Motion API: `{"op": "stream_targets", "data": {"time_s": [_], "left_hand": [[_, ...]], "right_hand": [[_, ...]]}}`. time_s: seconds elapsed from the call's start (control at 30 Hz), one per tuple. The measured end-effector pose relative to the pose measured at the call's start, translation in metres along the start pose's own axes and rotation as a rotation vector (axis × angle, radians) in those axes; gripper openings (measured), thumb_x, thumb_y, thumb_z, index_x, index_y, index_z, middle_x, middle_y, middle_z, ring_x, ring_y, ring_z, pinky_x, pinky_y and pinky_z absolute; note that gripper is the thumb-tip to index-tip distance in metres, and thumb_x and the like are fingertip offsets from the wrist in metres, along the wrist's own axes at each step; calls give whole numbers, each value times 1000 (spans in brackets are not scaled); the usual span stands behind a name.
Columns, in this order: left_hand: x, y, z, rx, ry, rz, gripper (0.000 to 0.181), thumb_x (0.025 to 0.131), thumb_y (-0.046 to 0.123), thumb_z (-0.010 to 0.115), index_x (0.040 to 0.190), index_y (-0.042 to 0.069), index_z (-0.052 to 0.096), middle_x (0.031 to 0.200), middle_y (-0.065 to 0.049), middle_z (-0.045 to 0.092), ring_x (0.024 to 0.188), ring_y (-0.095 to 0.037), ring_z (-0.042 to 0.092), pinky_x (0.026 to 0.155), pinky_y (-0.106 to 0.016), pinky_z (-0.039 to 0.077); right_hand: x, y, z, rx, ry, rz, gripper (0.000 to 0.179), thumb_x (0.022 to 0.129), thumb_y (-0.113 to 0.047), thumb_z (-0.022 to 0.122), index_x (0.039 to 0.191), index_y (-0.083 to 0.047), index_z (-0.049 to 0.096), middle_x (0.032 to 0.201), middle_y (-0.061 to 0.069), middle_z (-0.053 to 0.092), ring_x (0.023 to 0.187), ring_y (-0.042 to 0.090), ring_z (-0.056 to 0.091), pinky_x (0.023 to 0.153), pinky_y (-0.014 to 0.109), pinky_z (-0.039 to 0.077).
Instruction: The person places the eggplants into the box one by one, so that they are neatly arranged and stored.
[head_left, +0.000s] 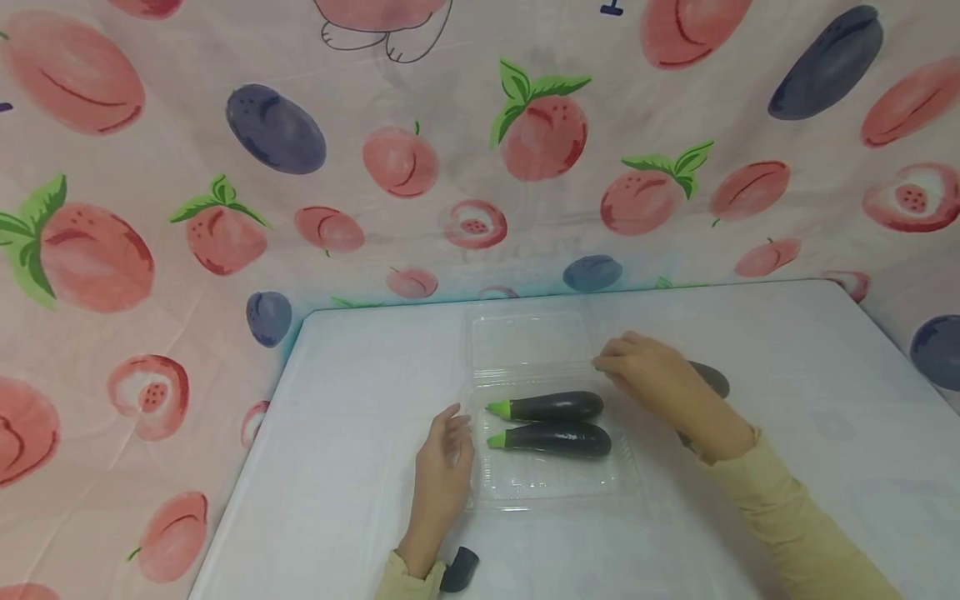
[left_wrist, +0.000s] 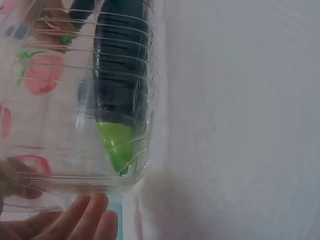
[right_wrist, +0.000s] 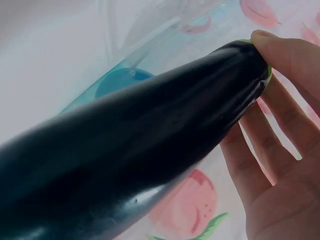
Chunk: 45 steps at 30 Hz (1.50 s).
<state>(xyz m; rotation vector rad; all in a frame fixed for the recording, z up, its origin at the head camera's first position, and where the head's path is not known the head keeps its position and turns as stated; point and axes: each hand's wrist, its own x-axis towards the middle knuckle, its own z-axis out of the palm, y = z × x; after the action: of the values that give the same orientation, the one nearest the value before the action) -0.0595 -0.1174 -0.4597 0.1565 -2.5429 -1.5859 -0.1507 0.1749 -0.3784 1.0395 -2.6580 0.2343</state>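
Observation:
In the head view, a clear plastic clamshell box [head_left: 551,492] lies unfolded, its lid [head_left: 528,342] laid back at the far side. Two dark eggplants with green stem ends, a back eggplant [head_left: 562,407] and a front eggplant [head_left: 570,440], lie side by side in its base. My right hand [head_left: 648,375] pinches a third eggplant [right_wrist: 135,135] at its stem end, near the box's right side; the hand and wrist hide most of it from above. My left hand [head_left: 442,467] lies along the box's left edge with relaxed fingers [left_wrist: 90,220] right at the rim.
A white table [head_left: 337,467] bears everything. Behind and to the left hangs a pink cloth [head_left: 420,83] printed with fruit. A small black device [head_left: 460,569] sits at the left wrist.

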Motion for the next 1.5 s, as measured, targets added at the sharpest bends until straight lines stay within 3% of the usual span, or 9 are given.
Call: {"op": "stream_targets", "data": {"time_s": [0.33, 0.7, 1.5], "left_hand": [[0, -2, 0, -7, -4, -2, 41, 102, 14, 52, 142, 11, 48, 128, -6, 65, 120, -25, 62, 105, -44, 50], [0, -3, 1, -2, 1, 9, 40, 102, 14, 53, 142, 11, 49, 127, -5, 65, 118, -24, 63, 104, -43, 51], [1, -2, 0, -13, 4, 14, 40, 101, 12, 53, 141, 11, 49, 126, -7, 65, 118, -26, 63, 104, -44, 52]], "right_hand": [[3, -13, -2, -12, 53, -80, 31, 73, 4, 83, 102, -4, 77, 92, 6, 70, 88, 22, 63, 77, 34, 60], [6, -31, -7, -21, 40, -81, 37, 71, -1, 87, 106, -7, 76, 96, 4, 72, 92, 19, 65, 82, 33, 61], [14, -55, -14, -21, 57, -173, 31, 77, -4, 83, 106, -7, 76, 98, 2, 72, 94, 18, 65, 82, 30, 60]]}}
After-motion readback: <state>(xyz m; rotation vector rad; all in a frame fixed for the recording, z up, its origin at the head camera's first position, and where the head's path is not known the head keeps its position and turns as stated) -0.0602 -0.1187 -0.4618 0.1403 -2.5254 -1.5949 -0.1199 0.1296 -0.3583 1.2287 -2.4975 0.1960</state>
